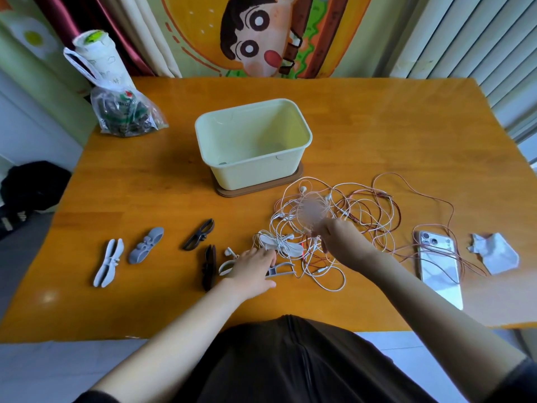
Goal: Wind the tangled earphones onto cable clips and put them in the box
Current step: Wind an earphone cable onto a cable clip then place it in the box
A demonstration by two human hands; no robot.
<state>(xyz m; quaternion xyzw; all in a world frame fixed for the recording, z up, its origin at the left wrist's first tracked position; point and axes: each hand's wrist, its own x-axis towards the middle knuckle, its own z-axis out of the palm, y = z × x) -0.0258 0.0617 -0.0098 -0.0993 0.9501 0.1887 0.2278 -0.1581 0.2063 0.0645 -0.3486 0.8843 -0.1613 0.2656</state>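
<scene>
A tangle of white earphones (pixel 290 216) and pink-red cables (pixel 377 210) lies right of centre on the wooden table (pixel 151 181). My right hand (pixel 337 239) pinches a strand at the near side of the tangle. A white cable clip (pixel 279 244) lies under the cables. My left hand (pixel 252 267) lies flat with straight fingers, touching the end of a grey clip (pixel 283 270). The cream box (pixel 250 173) stands open and empty behind the tangle, on a brown lid (pixel 261 189).
Spare clips lie to the left: one pale (pixel 108 262), one grey (pixel 146 245), two dark (pixel 199 234) (pixel 209 267). A phone (pixel 438 266) and crumpled paper (pixel 494 253) sit at the right, a plastic bag (pixel 125 112) at the back left.
</scene>
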